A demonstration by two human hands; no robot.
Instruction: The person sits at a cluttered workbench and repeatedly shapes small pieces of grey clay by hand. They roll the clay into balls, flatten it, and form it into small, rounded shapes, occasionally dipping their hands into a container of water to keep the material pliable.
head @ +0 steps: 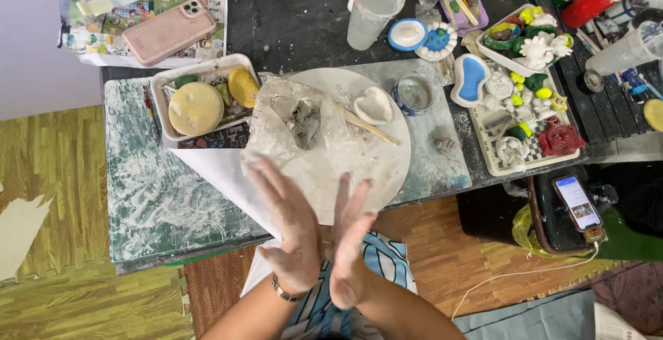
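Here the left hand (293,233) and right hand (350,243) press flat, palm to palm, fingers straight, seemingly rolling clay, though none shows; the clay (304,122) on the board (394,153) lies untouched.

Dark table (290,22): green cutting mat (159,188), round white board (387,139), white tray (162,91), pink phone (169,31).

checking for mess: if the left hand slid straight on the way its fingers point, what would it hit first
Probably the crumpled clear plastic sheet on the round board; the left hand points up and slightly left toward it, though its height is unclear.
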